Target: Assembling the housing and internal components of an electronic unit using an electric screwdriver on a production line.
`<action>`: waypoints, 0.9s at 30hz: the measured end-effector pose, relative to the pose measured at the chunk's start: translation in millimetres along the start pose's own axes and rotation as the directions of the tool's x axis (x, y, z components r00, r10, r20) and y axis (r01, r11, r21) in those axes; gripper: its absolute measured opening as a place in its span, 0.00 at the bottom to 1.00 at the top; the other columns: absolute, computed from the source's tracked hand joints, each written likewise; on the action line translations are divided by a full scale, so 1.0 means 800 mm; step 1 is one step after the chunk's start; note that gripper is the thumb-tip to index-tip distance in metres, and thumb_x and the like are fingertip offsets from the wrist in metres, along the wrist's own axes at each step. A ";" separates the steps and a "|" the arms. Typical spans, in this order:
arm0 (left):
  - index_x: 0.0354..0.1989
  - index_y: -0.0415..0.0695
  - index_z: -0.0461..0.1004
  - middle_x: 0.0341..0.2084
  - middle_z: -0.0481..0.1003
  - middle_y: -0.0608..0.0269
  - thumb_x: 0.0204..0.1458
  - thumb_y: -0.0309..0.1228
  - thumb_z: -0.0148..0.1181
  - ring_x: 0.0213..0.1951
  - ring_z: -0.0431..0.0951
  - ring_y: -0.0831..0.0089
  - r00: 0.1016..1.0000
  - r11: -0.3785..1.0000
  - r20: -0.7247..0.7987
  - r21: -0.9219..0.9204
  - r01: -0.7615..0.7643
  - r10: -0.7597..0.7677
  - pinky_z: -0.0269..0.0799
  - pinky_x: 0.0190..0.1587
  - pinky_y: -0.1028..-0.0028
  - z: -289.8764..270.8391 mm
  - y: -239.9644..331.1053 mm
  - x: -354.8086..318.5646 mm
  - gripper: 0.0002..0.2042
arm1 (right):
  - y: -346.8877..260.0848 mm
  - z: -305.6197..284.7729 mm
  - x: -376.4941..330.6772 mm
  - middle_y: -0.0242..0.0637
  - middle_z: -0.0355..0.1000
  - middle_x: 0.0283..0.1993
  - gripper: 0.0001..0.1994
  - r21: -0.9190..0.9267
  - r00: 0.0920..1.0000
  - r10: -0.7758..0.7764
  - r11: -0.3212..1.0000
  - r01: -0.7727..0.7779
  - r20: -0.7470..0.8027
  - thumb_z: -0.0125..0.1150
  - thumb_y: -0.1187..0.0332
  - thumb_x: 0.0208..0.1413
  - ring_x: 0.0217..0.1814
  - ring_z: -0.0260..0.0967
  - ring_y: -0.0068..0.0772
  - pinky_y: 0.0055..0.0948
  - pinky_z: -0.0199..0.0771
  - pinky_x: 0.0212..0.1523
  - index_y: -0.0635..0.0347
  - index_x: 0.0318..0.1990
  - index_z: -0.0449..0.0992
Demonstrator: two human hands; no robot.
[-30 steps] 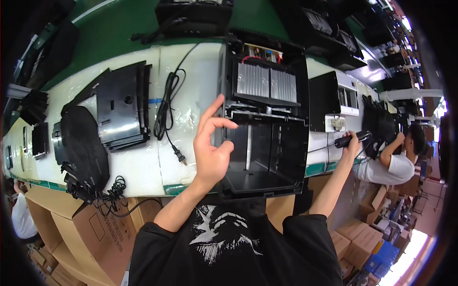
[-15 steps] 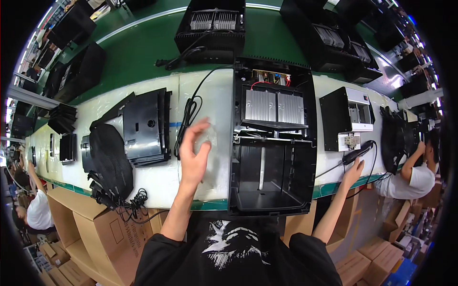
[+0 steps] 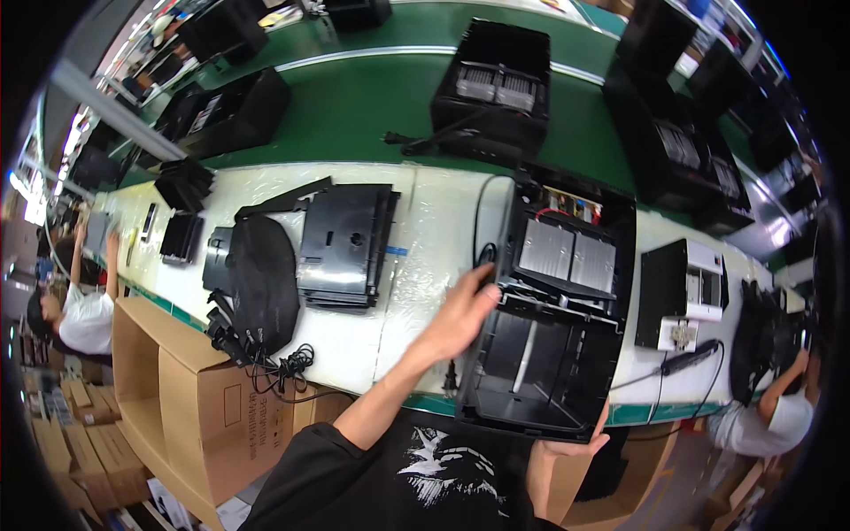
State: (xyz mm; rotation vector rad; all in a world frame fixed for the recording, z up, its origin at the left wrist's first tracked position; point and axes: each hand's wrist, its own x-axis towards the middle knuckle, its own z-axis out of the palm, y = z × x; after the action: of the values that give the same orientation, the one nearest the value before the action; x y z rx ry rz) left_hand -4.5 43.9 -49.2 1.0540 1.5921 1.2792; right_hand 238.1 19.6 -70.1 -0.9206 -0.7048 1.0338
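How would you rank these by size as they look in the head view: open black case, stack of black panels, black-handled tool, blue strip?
Largest to smallest:
1. Open black case
2. Stack of black panels
3. Black-handled tool
4. Blue strip

On the desk, a casing is flanked by stacked panels on the left and a corded tool on the right; inside it a heatsink is set, behind it another casing.
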 end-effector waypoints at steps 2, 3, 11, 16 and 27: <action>0.61 0.32 0.51 0.58 0.55 0.34 0.54 0.49 0.46 0.61 0.53 0.46 0.999 0.992 0.022 0.116 -0.041 0.038 0.48 0.62 0.60 0.009 0.005 -0.014 0.35 | -0.008 0.011 0.014 0.55 0.65 0.53 0.40 0.040 0.997 -0.013 0.999 0.010 0.077 0.26 0.41 0.54 0.52 0.65 0.51 0.44 0.70 0.50 0.74 0.56 0.62; 0.61 0.30 0.49 0.58 0.53 0.32 0.53 0.48 0.48 0.62 0.52 0.45 0.997 0.987 0.047 0.141 -0.074 0.068 0.46 0.63 0.60 0.011 0.004 -0.018 0.36 | -0.016 0.012 0.026 0.56 0.65 0.53 0.40 0.062 0.980 -0.023 0.998 0.011 0.196 0.26 0.41 0.54 0.52 0.65 0.52 0.44 0.70 0.50 0.74 0.56 0.61; 0.41 0.37 0.68 0.29 0.71 0.61 0.36 0.20 0.48 0.32 0.72 0.72 0.911 0.554 0.098 -0.766 0.326 -0.401 0.70 0.38 0.75 0.020 -0.030 -0.043 0.18 | -0.136 0.121 0.043 0.61 0.72 0.43 0.33 -0.188 0.287 -0.322 0.305 0.934 0.902 0.50 0.52 0.40 0.44 0.72 0.59 0.41 0.70 0.49 0.79 0.45 0.71; 0.33 0.38 0.69 0.25 0.70 0.60 0.35 0.19 0.48 0.30 0.71 0.68 0.825 0.210 0.190 -0.914 0.346 -0.533 0.70 0.36 0.72 0.043 -0.041 -0.065 0.13 | -0.192 0.166 -0.004 0.53 0.75 0.36 0.26 0.158 -0.139 -0.140 0.132 0.979 0.980 0.51 0.54 0.43 0.41 0.74 0.50 0.38 0.74 0.45 0.75 0.39 0.75; 0.35 0.36 0.73 0.31 0.75 0.57 0.44 0.26 0.48 0.34 0.76 0.69 0.980 0.193 -0.012 -0.981 0.026 -0.197 0.74 0.41 0.72 -0.063 0.059 -0.007 0.11 | -0.195 0.360 -0.023 0.49 0.76 0.33 0.21 0.412 -0.364 -0.439 0.016 0.911 0.821 0.56 0.60 0.38 0.37 0.76 0.45 0.37 0.76 0.39 0.73 0.34 0.77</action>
State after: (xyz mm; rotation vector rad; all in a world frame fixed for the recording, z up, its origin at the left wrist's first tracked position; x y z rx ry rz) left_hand -45.0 29.7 5.0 -0.0386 0.5246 1.8477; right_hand 51.8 53.7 197.5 0.1497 -2.2642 -0.2545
